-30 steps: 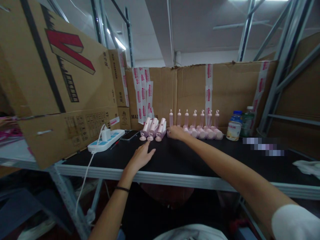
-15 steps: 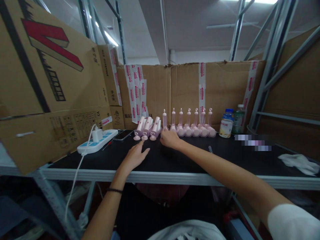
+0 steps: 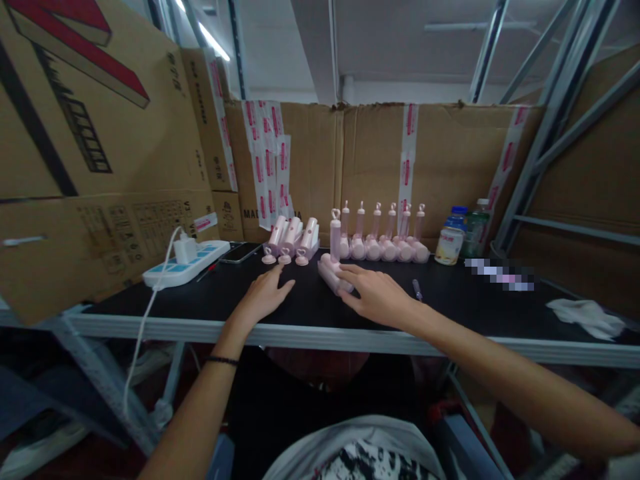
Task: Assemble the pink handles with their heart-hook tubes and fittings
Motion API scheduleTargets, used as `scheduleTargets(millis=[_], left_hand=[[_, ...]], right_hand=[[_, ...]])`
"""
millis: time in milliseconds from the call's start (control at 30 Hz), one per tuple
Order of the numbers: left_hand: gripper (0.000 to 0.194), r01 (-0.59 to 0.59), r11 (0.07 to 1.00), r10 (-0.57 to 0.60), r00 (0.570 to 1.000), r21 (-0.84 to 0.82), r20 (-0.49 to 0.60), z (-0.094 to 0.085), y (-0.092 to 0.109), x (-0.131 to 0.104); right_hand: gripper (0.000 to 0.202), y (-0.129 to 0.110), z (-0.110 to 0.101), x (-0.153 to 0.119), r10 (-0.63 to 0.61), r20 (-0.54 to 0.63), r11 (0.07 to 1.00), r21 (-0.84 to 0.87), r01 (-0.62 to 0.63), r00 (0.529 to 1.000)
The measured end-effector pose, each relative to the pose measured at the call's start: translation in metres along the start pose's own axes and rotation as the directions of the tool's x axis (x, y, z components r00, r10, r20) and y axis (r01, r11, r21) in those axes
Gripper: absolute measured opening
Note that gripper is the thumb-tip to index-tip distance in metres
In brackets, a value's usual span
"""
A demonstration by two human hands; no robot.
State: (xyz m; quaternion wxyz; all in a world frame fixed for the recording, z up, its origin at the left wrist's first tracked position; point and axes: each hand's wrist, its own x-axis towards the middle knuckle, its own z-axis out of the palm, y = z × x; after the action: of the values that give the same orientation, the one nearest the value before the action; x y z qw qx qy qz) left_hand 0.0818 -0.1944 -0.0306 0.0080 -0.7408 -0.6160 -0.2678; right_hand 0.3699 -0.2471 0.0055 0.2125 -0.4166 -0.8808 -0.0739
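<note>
A pink plastic piece (image 3: pixel 329 273) lies on the black tabletop, pulled toward me from the back row; a tube with a small ring on top stands upright from it. My right hand (image 3: pixel 377 293) grips its near right end between thumb and fingers. Behind it, a row of similar pink pieces (image 3: pixel 389 249) with upright ringed tubes stands along the cardboard. My left hand (image 3: pixel 263 293) is open, fingers stretched out over the tabletop. Just beyond its fingertips are three pink pieces (image 3: pixel 294 235) with their tubes leaning back and round ringed ends toward me.
At left a white power strip (image 3: pixel 200 265) with a plug and cable sits beside a phone (image 3: pixel 241 253). A small pen-like tool (image 3: pixel 417 289) lies right of my right hand. Bottles (image 3: pixel 450 241) and a white cloth (image 3: pixel 586 317) are farther right. Cardboard (image 3: pixel 310 167) walls the back.
My right hand has brought one pink piece from the left end of the back row toward me. The left hand stays near the three leaning pieces. The camera view has tilted down slightly.
</note>
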Motion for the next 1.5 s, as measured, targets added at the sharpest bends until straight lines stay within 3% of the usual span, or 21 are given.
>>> scheduleTargets(millis=[100, 267, 367, 467, 600, 700, 800, 867, 933, 1000, 1100, 1167, 1233, 1367, 1500], left_hand=[[0.062, -0.001, 1.000, 0.001, 1.000, 0.012, -0.001, 0.000, 0.001, 0.000], [0.062, -0.003, 0.999, 0.003, 1.000, 0.053, 0.001, -0.001, 0.004, -0.002], [0.063, 0.010, 0.998, -0.010, 1.000, 0.065, 0.004, -0.002, 0.005, -0.002], [0.063, 0.001, 0.998, -0.001, 1.000, 0.070, -0.005, -0.001, 0.004, -0.002], [0.064, -0.012, 0.998, 0.013, 1.000, 0.063, -0.009, 0.000, 0.001, -0.002], [0.062, -0.012, 0.999, 0.013, 1.000, 0.047, -0.011, 0.001, -0.001, -0.001], [0.060, -0.005, 0.999, 0.006, 1.000, 0.038, -0.008, 0.000, 0.000, -0.001], [0.059, -0.002, 1.000, 0.002, 1.000, 0.010, -0.022, -0.002, 0.002, -0.001], [0.059, -0.019, 0.995, 0.014, 0.998, -0.095, -0.056, -0.006, 0.005, -0.002], [0.059, -0.061, 0.963, 0.041, 0.996, -0.261, -0.083, -0.010, 0.009, -0.004], [0.064, -0.126, 0.880, 0.127, 0.991, -0.458, -0.027, -0.015, 0.015, -0.008], [0.070, -0.151, 0.852, 0.181, 0.983, -0.502, 0.011, -0.017, 0.017, -0.011], [0.072, -0.170, 0.861, 0.204, 0.979, -0.480, 0.020, -0.017, 0.016, -0.012], [0.055, -0.170, 0.894, 0.209, 0.976, -0.415, 0.052, -0.015, 0.013, -0.012], [0.054, -0.158, 0.898, 0.200, 0.978, -0.410, 0.062, -0.015, 0.014, -0.011]], right_hand=[[0.043, 0.020, -0.007, -0.028, -0.020, -0.033, 0.995, 0.097, 0.023, 0.999], [0.035, 0.074, -0.012, -0.064, 0.040, -0.128, 0.986, 0.165, -0.018, 0.991], [0.034, 0.103, -0.015, -0.074, 0.077, -0.200, 0.990, 0.133, -0.051, 0.977], [0.034, 0.114, -0.021, -0.071, 0.100, -0.236, 0.988, 0.135, -0.069, 0.967], [0.036, 0.104, -0.031, -0.049, 0.072, -0.221, 0.983, 0.181, -0.032, 0.973], [0.046, 0.096, -0.033, -0.021, -0.035, -0.152, 0.967, 0.244, 0.072, 0.988], [0.062, 0.095, -0.027, 0.014, -0.203, 0.008, 0.932, 0.307, 0.191, 0.979], [0.060, 0.094, -0.020, 0.039, -0.270, 0.155, 0.917, 0.344, 0.204, 0.950], [0.052, 0.091, -0.010, 0.063, -0.289, 0.264, 0.919, 0.345, 0.190, 0.920], [0.049, 0.084, 0.001, 0.082, -0.302, 0.293, 0.929, 0.302, 0.212, 0.907], [0.050, 0.069, 0.021, 0.098, -0.352, 0.206, 0.908, 0.313, 0.280, 0.913], [0.051, 0.059, 0.033, 0.100, -0.389, 0.127, 0.869, 0.380, 0.317, 0.913], [0.050, 0.051, 0.043, 0.097, -0.404, 0.056, 0.832, 0.437, 0.341, 0.913], [0.042, 0.046, 0.057, 0.088, -0.369, -0.087, 0.761, 0.543, 0.355, 0.925], [0.038, 0.050, 0.061, 0.085, -0.282, -0.148, 0.715, 0.627, 0.310, 0.948]])
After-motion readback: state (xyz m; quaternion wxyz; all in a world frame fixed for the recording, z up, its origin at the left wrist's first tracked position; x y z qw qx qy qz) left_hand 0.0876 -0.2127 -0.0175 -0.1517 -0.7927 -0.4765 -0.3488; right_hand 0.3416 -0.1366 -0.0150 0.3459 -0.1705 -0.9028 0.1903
